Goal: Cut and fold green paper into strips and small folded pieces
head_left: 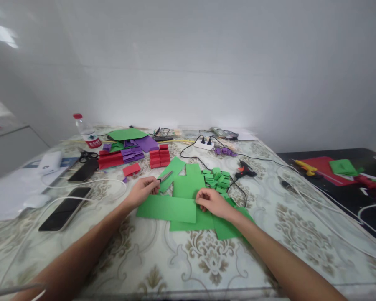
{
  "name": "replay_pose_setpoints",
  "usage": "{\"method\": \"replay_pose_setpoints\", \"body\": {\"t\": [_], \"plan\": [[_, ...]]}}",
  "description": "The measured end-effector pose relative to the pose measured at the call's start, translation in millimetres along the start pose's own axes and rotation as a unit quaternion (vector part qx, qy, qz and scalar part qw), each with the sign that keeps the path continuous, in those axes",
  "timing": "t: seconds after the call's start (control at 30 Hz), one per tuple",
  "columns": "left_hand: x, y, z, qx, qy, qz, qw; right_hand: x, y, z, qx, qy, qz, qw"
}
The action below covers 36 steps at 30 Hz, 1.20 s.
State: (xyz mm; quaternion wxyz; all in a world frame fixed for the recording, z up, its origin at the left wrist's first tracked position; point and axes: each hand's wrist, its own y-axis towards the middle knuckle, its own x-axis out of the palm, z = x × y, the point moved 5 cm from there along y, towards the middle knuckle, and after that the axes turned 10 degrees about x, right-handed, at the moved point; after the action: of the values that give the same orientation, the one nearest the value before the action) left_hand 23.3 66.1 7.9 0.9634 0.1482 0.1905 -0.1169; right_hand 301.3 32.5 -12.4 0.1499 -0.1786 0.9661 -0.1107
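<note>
My left hand (143, 191) is closed around the handles of a pair of scissors (166, 176), whose blades point up and to the right over green paper. My right hand (213, 202) pinches the upper right corner of a green paper strip (167, 208). That strip lies across other green sheets (188, 186), and its left part reaches just below my left hand. Beyond my right hand is a heap of small folded green paper pieces (217, 179). The scissors' handles are mostly hidden by my fingers.
Red folded paper pieces (159, 157) and purple ones (132, 154) lie farther back. A glue gun (245, 169) and a power strip (204, 144) with cables sit behind on the right. Phones (65, 210), black-handled scissors (87, 156) and a bottle (89, 133) are on the left.
</note>
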Motion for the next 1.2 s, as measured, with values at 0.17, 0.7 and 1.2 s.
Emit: {"method": "replay_pose_setpoints", "body": {"t": [0.17,0.7,1.2], "plan": [[0.4,-0.1,-1.3,0.002,0.000,-0.001,1.000,0.2,-0.1,0.3,0.001,-0.005,-0.001,1.000],[0.8,0.3,-0.8,0.000,-0.016,0.000,1.000,0.7,0.5,0.5,0.003,-0.010,-0.002,1.000],[2.1,0.5,-0.8,-0.001,-0.026,0.002,1.000,0.8,-0.4,-0.6,0.004,-0.018,0.000,1.000]]}}
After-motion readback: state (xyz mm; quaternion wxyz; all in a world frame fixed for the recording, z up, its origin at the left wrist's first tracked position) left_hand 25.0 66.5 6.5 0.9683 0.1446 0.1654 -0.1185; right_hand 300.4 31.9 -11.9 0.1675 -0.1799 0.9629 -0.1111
